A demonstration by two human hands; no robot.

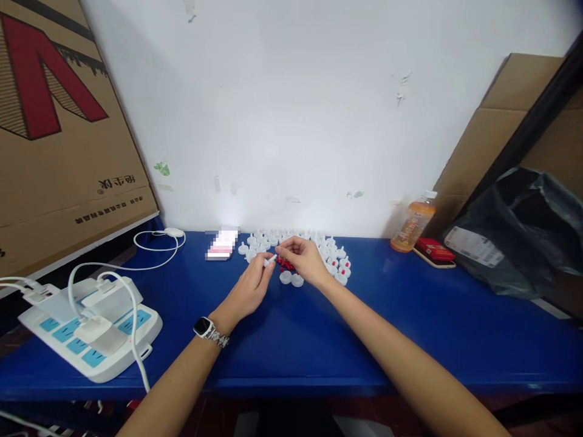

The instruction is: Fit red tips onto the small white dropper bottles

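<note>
Head view: we look down on a blue surface set against a white wall. Our left hand, with a wristwatch on its wrist, pinches one small white plastic piece between thumb and forefinger. Our right hand is curled with fingertips together just right of that piece, above a small heap of red parts; whether it grips anything we cannot tell. The red parts are too small and too crowded to count.

Two white caps lie side by side on the surface just near of the hands. A cluster of further white pieces spreads from the wall edge to the right of the hands; they number several dozen, and an exact count is not possible.

At far right stands one orange drink bottle; its label carries script lettering we cannot read. One red packet lies beside it, text illegible. One black plastic bag with a white shipping label sits further right.

At near left lies one white power strip with blue sockets, holding two white plugs with cables. One cardboard box leans at far left, printed with a large red "V" shape and Chinese characters seen upside down. One blurred white and pink item lies far left of the hands.
</note>
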